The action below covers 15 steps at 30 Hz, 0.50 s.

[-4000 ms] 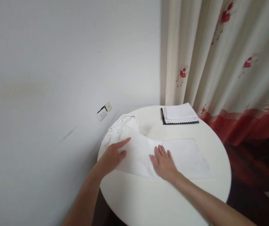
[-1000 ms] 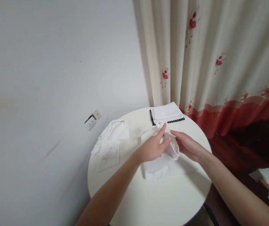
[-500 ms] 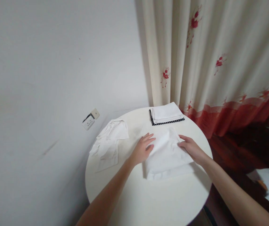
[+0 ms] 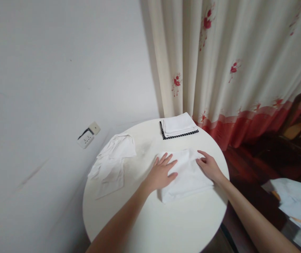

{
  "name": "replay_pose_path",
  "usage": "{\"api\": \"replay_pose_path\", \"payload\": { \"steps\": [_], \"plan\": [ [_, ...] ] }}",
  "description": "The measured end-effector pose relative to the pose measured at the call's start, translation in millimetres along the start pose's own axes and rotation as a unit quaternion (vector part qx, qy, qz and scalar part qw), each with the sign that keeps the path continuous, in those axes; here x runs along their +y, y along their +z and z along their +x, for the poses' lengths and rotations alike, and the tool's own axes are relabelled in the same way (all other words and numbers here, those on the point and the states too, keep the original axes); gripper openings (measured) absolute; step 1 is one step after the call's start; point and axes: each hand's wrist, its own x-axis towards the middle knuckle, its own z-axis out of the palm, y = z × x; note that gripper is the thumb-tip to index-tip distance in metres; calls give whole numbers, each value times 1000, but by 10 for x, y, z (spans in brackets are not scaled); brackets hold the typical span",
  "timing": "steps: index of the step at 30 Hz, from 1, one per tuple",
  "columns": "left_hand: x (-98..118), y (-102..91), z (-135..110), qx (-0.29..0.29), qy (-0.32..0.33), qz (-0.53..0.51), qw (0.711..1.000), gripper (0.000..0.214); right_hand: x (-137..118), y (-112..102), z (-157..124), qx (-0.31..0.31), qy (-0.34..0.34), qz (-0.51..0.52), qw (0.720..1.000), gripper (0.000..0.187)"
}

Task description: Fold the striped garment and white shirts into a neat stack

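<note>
A folded white cloth (image 4: pixel 186 174) lies flat in the middle of a round white table (image 4: pixel 150 218). My left hand (image 4: pixel 161 174) rests open on the cloth's left part, fingers spread and flat. My right hand (image 4: pixel 208 167) lies on the cloth's right edge, fingers stretched out and pressing down. Neither hand holds anything.
A stack of folded white cloths (image 4: pixel 179 125) with a dark dotted edge sits at the table's far side. A crumpled white cloth (image 4: pixel 112 160) lies at the left rim. A flowered curtain (image 4: pixel 232 59) hangs behind, a wall socket (image 4: pixel 88 135) at left, a wooden chair (image 4: pixel 298 130) and papers (image 4: pixel 295 200) at right.
The cloth was spread out, then lifted and folded over between both hands. Now it lies folded and both hands press flat on it. The view has shifted right.
</note>
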Motion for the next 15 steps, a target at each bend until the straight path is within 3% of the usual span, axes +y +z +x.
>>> {"api": "replay_pose_path", "payload": {
  "steps": [8, 15],
  "plan": [
    [25, 25, 2, -21, -15, 17, 1000, 58, 51, -36, 52, 0, 2, -93, 996, 61],
    [45, 57, 6, -31, -20, 22, 999, 57, 37, -55, -3, -5, -15, -234, 972, 55]
  ]
}}
